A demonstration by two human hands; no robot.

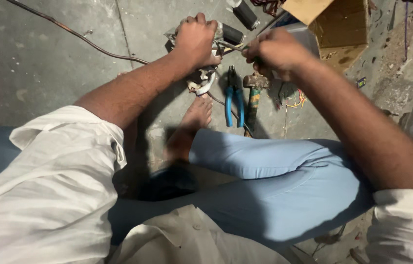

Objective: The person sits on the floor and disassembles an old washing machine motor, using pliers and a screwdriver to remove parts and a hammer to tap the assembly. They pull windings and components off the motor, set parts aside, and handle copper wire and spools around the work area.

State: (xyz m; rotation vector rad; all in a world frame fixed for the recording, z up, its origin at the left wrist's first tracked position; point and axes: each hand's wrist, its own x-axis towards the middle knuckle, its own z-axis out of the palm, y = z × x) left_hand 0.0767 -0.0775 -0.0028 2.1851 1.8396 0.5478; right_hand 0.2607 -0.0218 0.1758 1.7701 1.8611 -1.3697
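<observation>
My left hand [195, 40] is closed over a small metal appliance part [227, 35] with a black cylinder on it, held above the concrete floor. My right hand [276, 51] grips a thin tool whose metal shaft [229, 46] points left into that part. Below the hands lie blue-handled pliers [234, 100] and a hammer [253, 100] with a worn green handle. My bare foot [194, 120] rests on the floor beside the pliers. What lies under my left palm is hidden.
An open cardboard box [343, 29] stands at the upper right. A black cylinder [244, 13] lies at the top. A brown cable [84, 38] runs across the floor from the upper left. Coloured wire scraps [294, 100] lie near the hammer.
</observation>
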